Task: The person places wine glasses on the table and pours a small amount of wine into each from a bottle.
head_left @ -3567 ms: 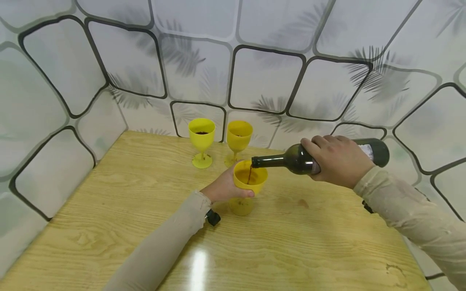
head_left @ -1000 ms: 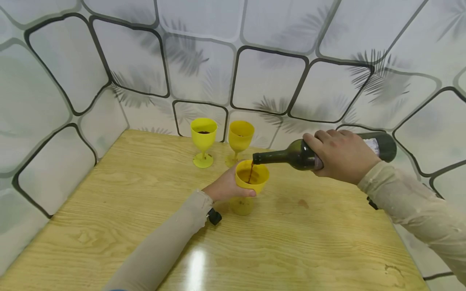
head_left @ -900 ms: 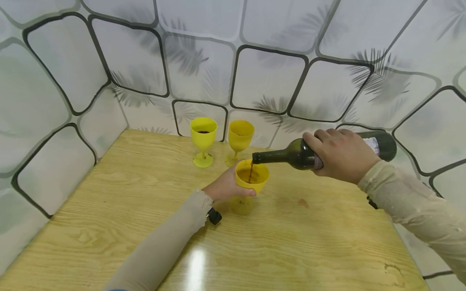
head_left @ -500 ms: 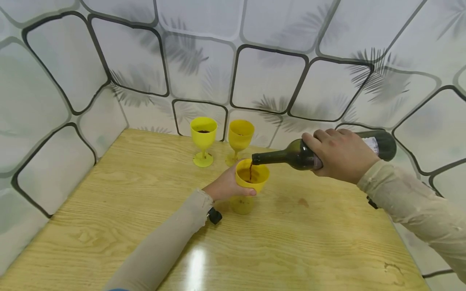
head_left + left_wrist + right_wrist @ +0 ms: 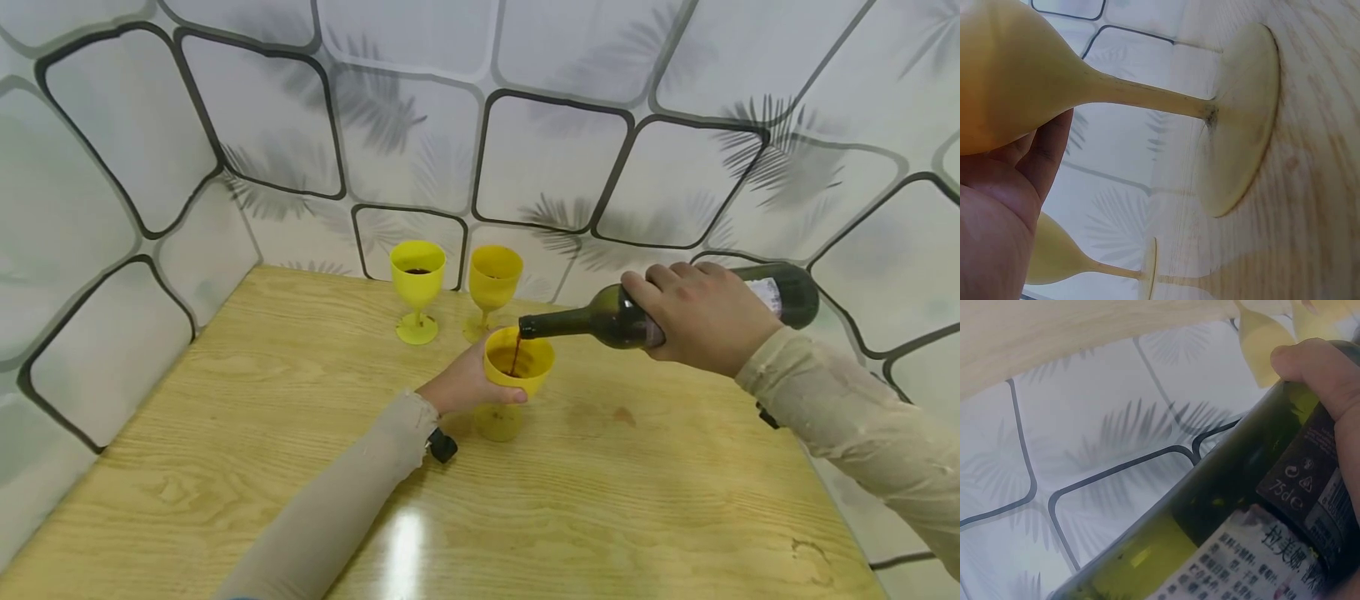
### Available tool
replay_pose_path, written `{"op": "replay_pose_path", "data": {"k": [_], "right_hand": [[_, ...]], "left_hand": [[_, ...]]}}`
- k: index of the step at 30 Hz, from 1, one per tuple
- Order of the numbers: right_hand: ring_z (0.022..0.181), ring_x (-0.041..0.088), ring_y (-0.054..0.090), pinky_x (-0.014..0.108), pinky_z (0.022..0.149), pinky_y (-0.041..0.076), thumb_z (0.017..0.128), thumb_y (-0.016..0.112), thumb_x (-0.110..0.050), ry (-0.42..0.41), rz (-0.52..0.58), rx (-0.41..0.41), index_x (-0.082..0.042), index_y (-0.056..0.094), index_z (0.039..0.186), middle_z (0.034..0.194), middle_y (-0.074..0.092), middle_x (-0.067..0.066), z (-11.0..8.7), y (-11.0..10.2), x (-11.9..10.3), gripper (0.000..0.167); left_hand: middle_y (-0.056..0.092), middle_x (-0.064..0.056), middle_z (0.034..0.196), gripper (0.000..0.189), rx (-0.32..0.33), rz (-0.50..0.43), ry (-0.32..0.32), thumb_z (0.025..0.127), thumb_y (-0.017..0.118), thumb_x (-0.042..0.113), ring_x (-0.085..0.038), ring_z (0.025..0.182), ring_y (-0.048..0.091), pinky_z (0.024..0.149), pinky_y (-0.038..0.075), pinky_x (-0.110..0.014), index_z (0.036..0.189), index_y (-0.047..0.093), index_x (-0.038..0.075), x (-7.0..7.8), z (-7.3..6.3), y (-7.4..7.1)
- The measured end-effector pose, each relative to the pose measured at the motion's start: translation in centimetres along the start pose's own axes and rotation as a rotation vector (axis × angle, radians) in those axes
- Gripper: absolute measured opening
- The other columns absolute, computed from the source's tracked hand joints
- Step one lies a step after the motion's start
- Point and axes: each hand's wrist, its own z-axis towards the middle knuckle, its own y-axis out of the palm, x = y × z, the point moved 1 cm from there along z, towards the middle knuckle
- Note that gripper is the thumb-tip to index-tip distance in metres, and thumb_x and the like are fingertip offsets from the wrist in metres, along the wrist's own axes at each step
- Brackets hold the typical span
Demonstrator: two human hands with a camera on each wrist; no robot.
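Note:
My left hand (image 5: 468, 385) holds a yellow plastic goblet (image 5: 528, 385) round its bowl, its foot on the wooden table. In the left wrist view, the goblet's stem and round foot (image 5: 1241, 131) show, with my fingers under the bowl. My right hand (image 5: 701, 317) grips a dark green wine bottle (image 5: 615, 318) from above, tipped almost level. The bottle's mouth hangs over the goblet's rim, and a thin dark red stream falls inside. The right wrist view shows the bottle's white label (image 5: 1235, 562) and my thumb along the glass.
Behind stand two more goblets on the table (image 5: 300, 392): a brighter yellow goblet (image 5: 416, 287) with dark liquid in it, and a deeper yellow goblet (image 5: 495, 287) beside it. A patterned wall (image 5: 555, 158) borders the table's back and left side.
Compared with 3.6 seconds ago, the bottle's base is slightly higher and farther right. The stream keeps falling into the goblet, and both hands keep their hold.

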Motion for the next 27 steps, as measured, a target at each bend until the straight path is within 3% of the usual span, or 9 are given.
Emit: {"op": "replay_pose_path", "data": {"k": [27], "right_hand": [[0.068, 0.03, 0.062, 0.046, 0.059, 0.055, 0.061, 0.089, -0.028, -0.027, 0.015, 0.009, -0.008, 0.052, 0.116, 0.084, 0.058, 0.01, 0.37, 0.74, 0.23, 0.069]], "left_hand": [[0.061, -0.003, 0.136, 0.083, -0.004, 0.006, -0.011, 0.083, 0.089, 0.022, -0.02, 0.123, 0.06, 0.109, 0.047, -0.039, 0.149, 0.039, 0.018, 0.12, 0.05, -0.05]]}}
